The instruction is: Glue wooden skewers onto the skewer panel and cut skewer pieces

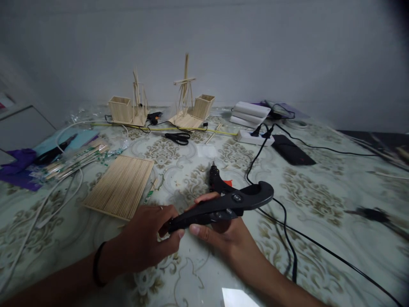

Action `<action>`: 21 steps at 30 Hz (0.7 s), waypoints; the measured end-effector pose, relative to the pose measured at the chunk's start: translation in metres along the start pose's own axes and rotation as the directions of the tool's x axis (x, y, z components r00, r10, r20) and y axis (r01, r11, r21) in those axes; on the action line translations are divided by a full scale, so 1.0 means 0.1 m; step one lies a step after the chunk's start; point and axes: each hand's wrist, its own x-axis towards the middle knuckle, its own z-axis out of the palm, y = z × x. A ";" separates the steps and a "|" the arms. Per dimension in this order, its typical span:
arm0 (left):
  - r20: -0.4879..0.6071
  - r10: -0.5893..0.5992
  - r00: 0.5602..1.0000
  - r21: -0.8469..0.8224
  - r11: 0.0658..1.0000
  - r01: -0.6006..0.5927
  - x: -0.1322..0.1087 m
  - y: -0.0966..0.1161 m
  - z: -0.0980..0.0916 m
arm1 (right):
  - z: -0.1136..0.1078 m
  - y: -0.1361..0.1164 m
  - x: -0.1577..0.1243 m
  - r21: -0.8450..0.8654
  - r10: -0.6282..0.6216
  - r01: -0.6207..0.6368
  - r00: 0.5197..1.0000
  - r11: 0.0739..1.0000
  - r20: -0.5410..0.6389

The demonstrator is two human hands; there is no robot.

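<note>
Both of my hands are around a black hand cutter (207, 212) with a hooked jaw, like a pipe cutter, held over the table. My left hand (140, 238) pinches the ends of its handles between thumb and fingers. My right hand (230, 236) is closed around its middle from below, near the pivot, with some fingers hidden behind it. The hooked jaw points right. Just behind the cutter is a black glue gun (215, 175), its nozzle pointing away and an orange part showing. A flat panel of thin wooden sticks (119, 187) lies beyond my left hand.
At the back stand two stick models with boxes, a left model (128, 111) and a right model (191, 113). Scissors (179, 137), a power strip (252, 137) and a phone (292, 150) lie nearer. Bagged sticks (76, 160) are left; a black cord (287, 230) crosses right.
</note>
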 end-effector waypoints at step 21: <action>0.045 0.027 0.999 0.012 1.000 -0.028 -0.01 0.02 -0.06 | -0.03 -0.02 0.03 0.067 0.046 -0.044 0.999 0.997 -0.023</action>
